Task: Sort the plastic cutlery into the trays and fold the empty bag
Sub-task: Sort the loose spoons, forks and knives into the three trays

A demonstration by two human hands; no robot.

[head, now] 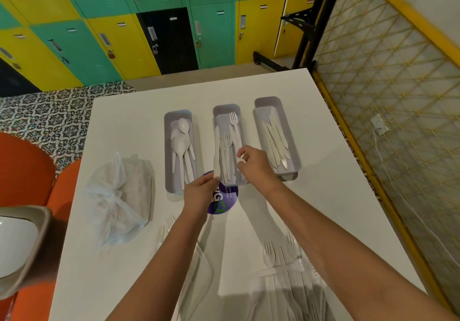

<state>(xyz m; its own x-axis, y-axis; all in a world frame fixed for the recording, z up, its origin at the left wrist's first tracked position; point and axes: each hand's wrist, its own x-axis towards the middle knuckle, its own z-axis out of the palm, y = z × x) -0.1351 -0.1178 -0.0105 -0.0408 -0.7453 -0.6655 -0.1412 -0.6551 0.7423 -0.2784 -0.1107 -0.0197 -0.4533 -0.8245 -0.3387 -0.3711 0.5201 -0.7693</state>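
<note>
White cutlery [225, 151] fills grey trays [169, 146] on a white table [124, 121]; lockers [104, 34] are yellow, green and black.

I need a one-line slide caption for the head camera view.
Left hand holds a white plastic knife and right hand pinches another piece above the fork tray, between spoon tray and knife tray.

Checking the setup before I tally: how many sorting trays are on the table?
3, side by side: the left tray with spoons, the middle tray with forks, the right tray with knives. None seems hidden.
</note>
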